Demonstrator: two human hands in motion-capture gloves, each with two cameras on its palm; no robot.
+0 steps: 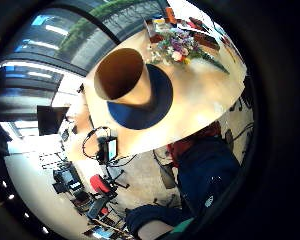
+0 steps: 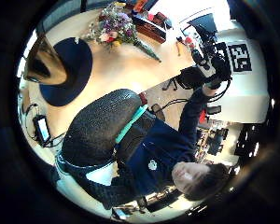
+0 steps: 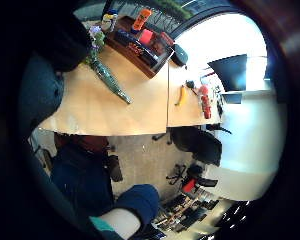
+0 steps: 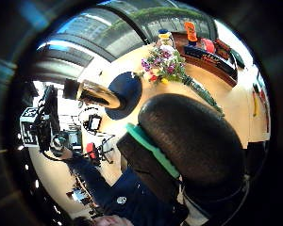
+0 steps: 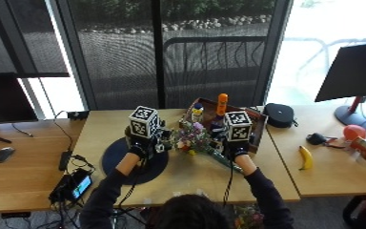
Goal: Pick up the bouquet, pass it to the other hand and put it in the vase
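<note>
At frame centre, the bouquet point(image 5: 191, 139) lies untouched on the table point(image 5: 278, 176) between raised left hand point(image 5: 141, 144) and right hand point(image 5: 235, 149), their grips unreadable.

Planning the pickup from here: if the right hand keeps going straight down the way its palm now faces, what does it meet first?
Probably the bouquet's wrapped stems, lying on the table beneath the right hand. Height is unclear; bare tabletop beside them is possible.

banana point(image 5: 305, 157) on table | red ball point(image 5: 354, 131) | black pouch point(image 5: 279, 115)
</note>
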